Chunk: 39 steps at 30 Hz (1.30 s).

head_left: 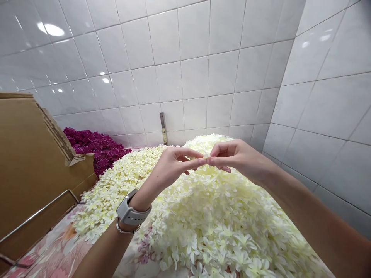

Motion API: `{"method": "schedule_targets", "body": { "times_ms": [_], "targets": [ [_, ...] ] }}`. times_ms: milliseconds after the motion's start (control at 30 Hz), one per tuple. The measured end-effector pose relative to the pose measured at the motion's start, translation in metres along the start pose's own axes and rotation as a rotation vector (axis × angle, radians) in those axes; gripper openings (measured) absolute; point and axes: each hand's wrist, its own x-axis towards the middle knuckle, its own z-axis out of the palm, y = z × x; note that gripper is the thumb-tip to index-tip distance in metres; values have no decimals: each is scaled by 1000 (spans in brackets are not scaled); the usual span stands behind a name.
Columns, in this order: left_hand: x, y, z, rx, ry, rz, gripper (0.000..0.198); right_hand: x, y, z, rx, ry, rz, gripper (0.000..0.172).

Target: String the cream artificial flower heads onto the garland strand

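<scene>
My left hand (182,160) and my right hand (227,154) meet fingertip to fingertip above a big heap of artificial white flowers (232,220). Thumb and forefinger of each are pinched together. Between them shows a small bit of a pale flower (207,159), mostly hidden by the fingertips and blending with the heap behind. A watch with a grey band (133,214) and a thin bracelet are on my left wrist. Further left, a flatter spread of smaller cream flowers (116,185) adjoins the heap.
A pile of purple flowers (97,148) lies at the back left, partly behind a cardboard box (34,143). A bent metal rod (37,216) runs beside the box. Floral cloth (72,255) covers the surface. White tiled walls (194,77) close off the back and right; a metal strip (164,127) stands against the back one.
</scene>
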Motion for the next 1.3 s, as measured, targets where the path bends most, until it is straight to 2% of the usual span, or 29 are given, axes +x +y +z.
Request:
{"method": "schedule_targets", "body": {
  "times_ms": [133, 200, 300, 367, 433, 600, 667, 767, 833, 900, 1000, 1067, 1133, 1200, 1300],
  "targets": [
    [0, -1, 2, -29, -16, 15, 21, -1, -2, -1, -24, -54, -23, 34],
    [1, -1, -3, -6, 45, -12, 20, -3, -3, -4, -32, -31, -26, 35],
    [2, -1, -17, 117, 270, -18, 18, -5, -4, -14, -169, 190, 2, 35],
    [2, -4, -28, 259, 360, -14, 17, -7, -4, -23, -320, 326, 25, 32],
    [2, -8, -35, 409, 346, -37, 16, -7, -3, -30, -455, 369, 64, 28],
    [4, -21, -38, 572, 166, -75, 26, -4, -1, -36, -625, 401, 149, 24],
    [6, -22, -35, 511, 138, -85, 27, -3, -3, -33, -678, 466, 142, 21],
    [8, -16, -27, 205, 103, -110, 26, -6, -8, -23, -699, 570, 34, 16],
    [9, -12, -19, -39, 71, -121, 33, -9, -11, -14, -622, 513, -97, 18],
    [9, -9, -9, -214, 47, -127, 41, -11, -14, -6, -504, 341, -180, 24],
    [8, -11, 3, -346, -21, -111, 33, -13, -17, 2, -383, 92, -163, 29],
    [7, -12, 6, -382, -64, -91, 27, -12, -18, 4, -337, 8, -124, 31],
    [7, -13, 8, -409, -73, -84, 26, -12, -18, 3, -264, -4, -105, 32],
    [7, -12, 8, -434, -47, -91, 27, -10, -17, 2, -177, 53, -92, 32],
    [6, -9, 9, -407, 86, -103, 27, -7, -11, 0, -82, 143, -71, 32]
  ]
}}
